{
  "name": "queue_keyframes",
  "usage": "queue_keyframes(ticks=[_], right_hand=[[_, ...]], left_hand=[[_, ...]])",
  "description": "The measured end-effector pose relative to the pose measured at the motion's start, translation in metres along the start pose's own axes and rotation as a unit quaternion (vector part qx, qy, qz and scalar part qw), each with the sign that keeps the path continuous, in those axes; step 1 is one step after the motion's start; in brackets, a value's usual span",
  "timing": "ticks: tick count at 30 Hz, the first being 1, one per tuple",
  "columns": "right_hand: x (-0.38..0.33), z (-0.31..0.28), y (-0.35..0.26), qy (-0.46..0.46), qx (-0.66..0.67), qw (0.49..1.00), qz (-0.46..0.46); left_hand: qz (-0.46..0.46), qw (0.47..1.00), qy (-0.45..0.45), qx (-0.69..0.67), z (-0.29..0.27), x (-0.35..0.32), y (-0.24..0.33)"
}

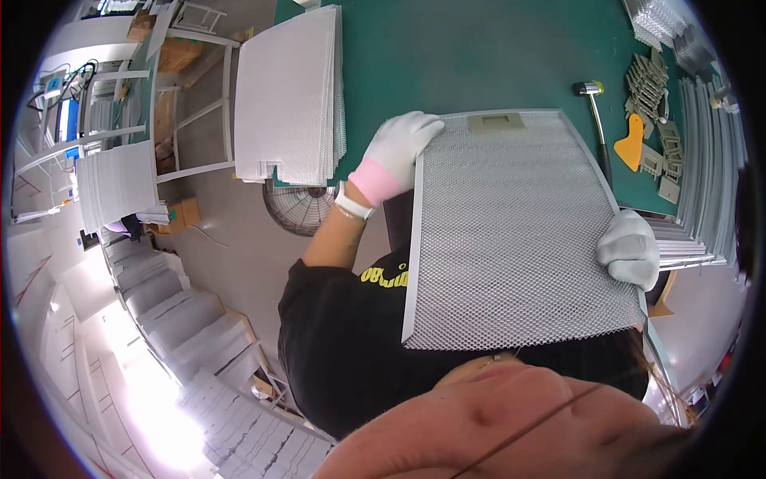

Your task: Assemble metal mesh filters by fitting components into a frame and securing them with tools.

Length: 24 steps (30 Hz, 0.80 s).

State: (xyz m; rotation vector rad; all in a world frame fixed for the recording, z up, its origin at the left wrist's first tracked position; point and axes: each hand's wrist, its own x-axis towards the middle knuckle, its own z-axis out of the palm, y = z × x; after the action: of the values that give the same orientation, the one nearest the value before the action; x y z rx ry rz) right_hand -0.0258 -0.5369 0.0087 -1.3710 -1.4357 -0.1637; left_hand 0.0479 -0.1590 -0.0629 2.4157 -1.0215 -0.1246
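Note:
A silver mesh filter panel (511, 231) lies tilted in front of my body. Metal frame strips run along its left, far and right sides, while the near edge shows bare mesh. A beige latch plate (496, 121) with a rectangular opening sits at the middle of the far strip. My left hand (403, 140), in a white glove with a pink cuff, is closed on the panel's far left corner. Around the right edge, lower down, curl the gloved fingers of my right hand (629, 250). The undersides of both grips are hidden.
On the green table (463, 56), a stack of mesh sheets (287, 96) lies at left. A hammer (592, 112), an orange scraper (630, 144) and beige latch plates (646, 84) lie at right, beside long metal strips (702, 160). A floor fan (299, 209) stands below.

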Motion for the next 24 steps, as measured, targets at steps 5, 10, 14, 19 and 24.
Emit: queue_keyframes(ticks=[5,10,14,19,24], right_hand=[[-0.014,0.011,0.010,0.062,0.003,0.998,-0.026],[-0.005,-0.006,0.008,0.047,-0.032,0.998,-0.011],[0.001,-0.019,0.002,0.031,-0.074,0.997,0.004],[0.036,0.004,0.006,0.250,-0.134,0.952,0.116],[0.054,-0.021,0.018,0.248,-0.178,0.941,0.145]], left_hand=[[-0.015,0.999,-0.017,0.050,0.006,-0.001,-0.005],[-0.034,0.995,-0.015,0.088,0.004,0.002,-0.002],[0.053,0.993,-0.031,-0.099,-0.036,0.004,0.026],[0.412,0.841,0.033,-0.349,-0.105,0.011,0.083],[0.378,0.831,0.312,-0.264,-0.098,0.039,0.083]])
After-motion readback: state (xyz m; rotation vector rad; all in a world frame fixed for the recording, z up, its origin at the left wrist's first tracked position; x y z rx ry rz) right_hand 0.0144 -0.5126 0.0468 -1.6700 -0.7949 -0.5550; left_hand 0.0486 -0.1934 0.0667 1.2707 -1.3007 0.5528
